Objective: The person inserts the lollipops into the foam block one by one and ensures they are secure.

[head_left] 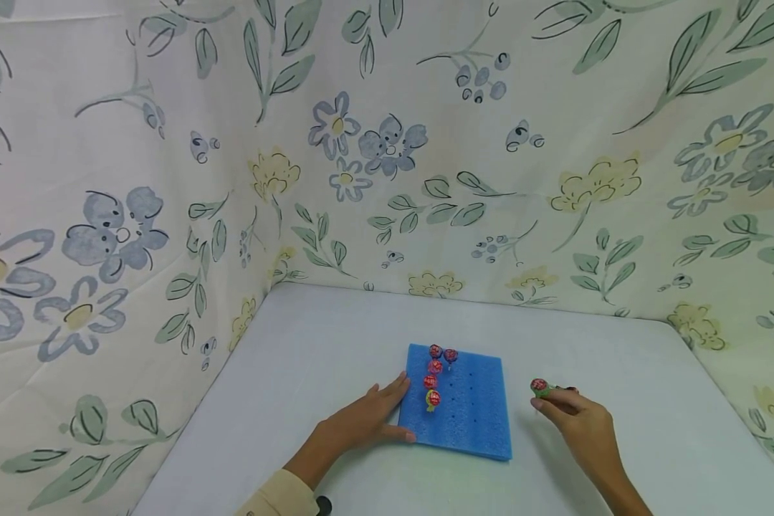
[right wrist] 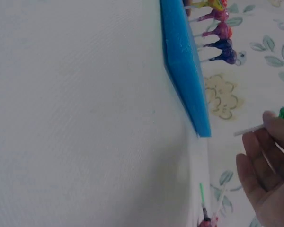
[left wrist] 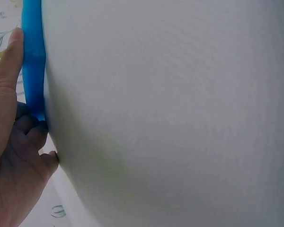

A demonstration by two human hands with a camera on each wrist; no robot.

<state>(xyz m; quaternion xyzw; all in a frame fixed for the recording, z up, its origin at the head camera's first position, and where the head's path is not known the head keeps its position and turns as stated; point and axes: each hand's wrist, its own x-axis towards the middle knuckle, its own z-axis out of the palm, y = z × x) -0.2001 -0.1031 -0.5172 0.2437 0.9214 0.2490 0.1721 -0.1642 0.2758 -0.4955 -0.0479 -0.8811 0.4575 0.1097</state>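
Note:
A blue foam board [head_left: 486, 423] with rows of small holes lies on the table. Several wrapped lollipops stand in its left part, among them a yellow-wrapped lollipop [head_left: 432, 398] at the near end and a dark lollipop [head_left: 450, 355] at the far end. My left hand [head_left: 366, 418] rests against the board's left side, thumb by the near corner. To the right of the board, my right hand [head_left: 579, 424] pinches a green-wrapped lollipop [head_left: 539, 385] above the table. Its white stick [right wrist: 248, 130] points down from the fingers in the right wrist view.
More lollipops [right wrist: 207, 221] lie on the table beyond the right hand, one with a green stick; the hand mostly hides them in the head view. The white table [head_left: 322, 337] meets floral cloth [head_left: 387, 236] at the back and sides.

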